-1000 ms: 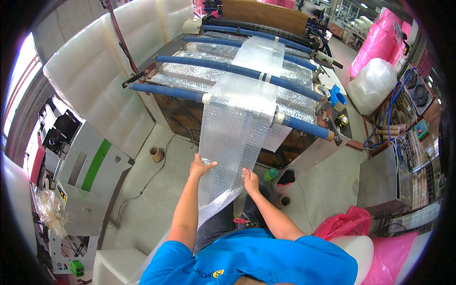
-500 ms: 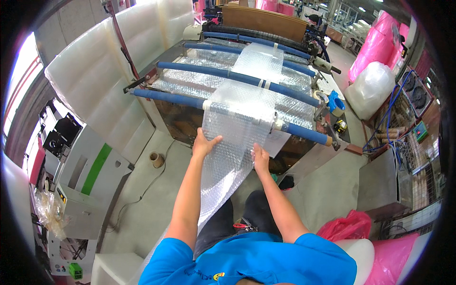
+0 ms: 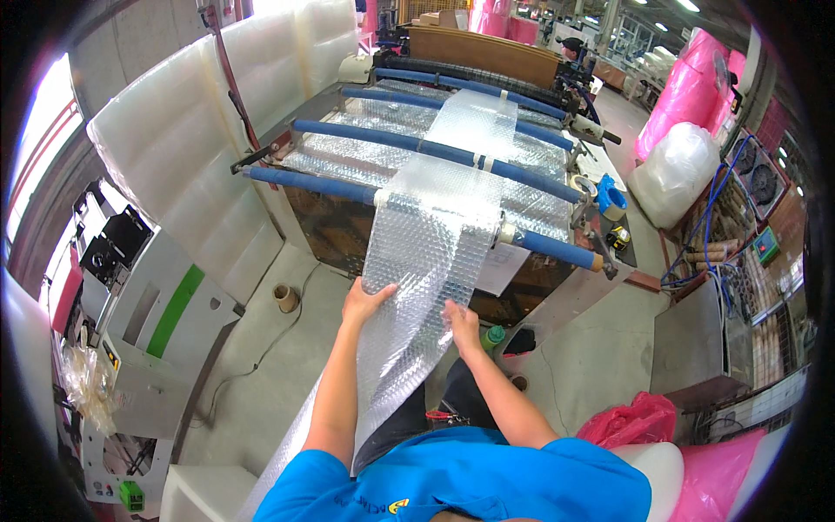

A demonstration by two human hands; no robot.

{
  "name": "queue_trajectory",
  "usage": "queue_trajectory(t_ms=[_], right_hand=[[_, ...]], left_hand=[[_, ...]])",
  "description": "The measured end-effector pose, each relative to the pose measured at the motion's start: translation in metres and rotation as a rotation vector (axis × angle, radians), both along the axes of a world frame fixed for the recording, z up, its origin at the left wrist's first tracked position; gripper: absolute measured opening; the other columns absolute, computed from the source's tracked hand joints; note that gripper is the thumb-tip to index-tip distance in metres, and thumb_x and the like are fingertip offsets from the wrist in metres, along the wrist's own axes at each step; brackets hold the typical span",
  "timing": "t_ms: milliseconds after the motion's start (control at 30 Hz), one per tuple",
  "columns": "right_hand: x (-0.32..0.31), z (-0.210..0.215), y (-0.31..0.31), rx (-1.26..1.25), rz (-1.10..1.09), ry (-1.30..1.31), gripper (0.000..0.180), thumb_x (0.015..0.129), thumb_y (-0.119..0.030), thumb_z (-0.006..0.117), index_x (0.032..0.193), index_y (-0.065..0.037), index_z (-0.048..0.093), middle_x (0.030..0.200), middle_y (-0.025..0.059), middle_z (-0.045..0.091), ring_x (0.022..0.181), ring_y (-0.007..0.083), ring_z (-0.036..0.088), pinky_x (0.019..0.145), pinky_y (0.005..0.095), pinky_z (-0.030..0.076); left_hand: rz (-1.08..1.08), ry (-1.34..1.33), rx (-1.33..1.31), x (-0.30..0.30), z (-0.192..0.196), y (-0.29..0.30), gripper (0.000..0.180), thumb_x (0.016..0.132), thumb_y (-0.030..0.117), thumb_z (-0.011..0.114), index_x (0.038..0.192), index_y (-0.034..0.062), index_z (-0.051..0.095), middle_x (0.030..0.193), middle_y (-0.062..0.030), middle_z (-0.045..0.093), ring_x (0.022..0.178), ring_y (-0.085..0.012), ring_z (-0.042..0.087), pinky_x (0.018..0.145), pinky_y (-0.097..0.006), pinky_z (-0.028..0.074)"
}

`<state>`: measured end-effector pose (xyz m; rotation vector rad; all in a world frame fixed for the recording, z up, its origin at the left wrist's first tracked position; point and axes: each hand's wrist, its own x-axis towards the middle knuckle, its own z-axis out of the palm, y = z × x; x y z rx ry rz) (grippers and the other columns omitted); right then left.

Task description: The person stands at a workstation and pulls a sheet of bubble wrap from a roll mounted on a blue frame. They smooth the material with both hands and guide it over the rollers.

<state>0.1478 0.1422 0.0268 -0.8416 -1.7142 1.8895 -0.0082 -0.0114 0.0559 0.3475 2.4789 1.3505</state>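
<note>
A long strip of clear bubble wrap [image 3: 426, 252] comes over the blue rollers [image 3: 548, 246] of a machine, hangs down its front and runs past my left side. My left hand [image 3: 370, 302] grips the strip's left edge, thumb on top and fingers beneath. On the opposite edge my right hand [image 3: 464, 326] pinches the film, with its fingertips partly hidden. Between my hands the wrap is slanted and creased. Red-handled pliers [image 3: 441, 416] rest at my waist.
On the machine's right side are tape rolls [image 3: 584, 184], a blue ring-shaped roll [image 3: 612, 204] and a tape measure [image 3: 618, 237]. A green bottle [image 3: 494, 336] stands below. At left, a cardboard tube [image 3: 284, 298] and a cable [image 3: 258, 361] lie on the floor near a grey-white machine [image 3: 165, 348].
Both hands have moved down and toward me with the bubble wrap, slightly to the left. The strip has tilted and creased between them, and the green bottle shows more.
</note>
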Motion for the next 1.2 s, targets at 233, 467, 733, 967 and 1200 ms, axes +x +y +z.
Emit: queue_trajectory(t_ms=[233,467,733,967,1200], right_hand=[[0.039,0.071,-0.012,0.067,-0.125,0.266,0.032,0.074,-0.010,0.060,0.103,-0.005,0.047,0.085,0.0025,0.052,0.072,0.0088,0.047,0.066,0.0217,0.040],[0.102,0.292,-0.058,0.677,0.207,1.034,0.057,0.082,-0.050,0.035,0.122,-0.009,0.034,0.123,0.0112,0.035,0.118,0.0306,0.027,0.093,0.0457,0.025],[0.150,0.345,-0.137,0.231,0.356,1.018,0.026,0.083,-0.031,0.045,0.106,-0.023,0.055,0.104,-0.0169,0.052,0.126,0.0171,0.010,0.094,0.0548,0.017],[0.132,0.310,-0.113,0.243,0.734,1.524,0.029,0.083,-0.032,0.045,0.110,-0.023,0.052,0.109,-0.0154,0.050,0.127,0.0165,0.008,0.094,0.0553,0.016],[0.116,0.288,-0.085,-0.291,0.914,1.404,0.036,0.082,-0.050,0.036,0.103,-0.025,0.052,0.129,-0.0030,0.031,0.121,0.0238,0.021,0.090,0.0457,0.027]], left_hand=[[-0.022,0.061,0.226,0.027,0.060,-0.028,0.053,0.060,0.030,0.071,0.098,-0.0007,0.050,0.089,-0.0128,0.059,0.085,-0.0188,0.056,0.075,-0.030,0.042],[-0.043,0.053,0.253,0.016,0.015,-0.018,0.054,0.063,0.033,0.070,0.100,-0.0012,0.048,0.091,-0.0121,0.058,0.085,-0.0187,0.055,0.075,-0.030,0.042],[-0.007,0.043,0.187,0.021,0.022,-0.017,0.057,0.062,0.036,0.070,0.100,-0.0009,0.049,0.091,-0.0127,0.058,0.085,-0.0194,0.055,0.075,-0.030,0.042],[-0.030,0.024,0.231,0.021,0.024,-0.013,0.054,0.062,0.035,0.070,0.098,-0.0006,0.050,0.091,-0.0129,0.058,0.086,-0.0206,0.055,0.076,-0.031,0.042],[0.021,0.047,0.213,0.020,0.015,-0.020,0.055,0.062,0.036,0.070,0.097,-0.0004,0.050,0.090,-0.0127,0.058,0.084,-0.0214,0.056,0.075,-0.031,0.042]])
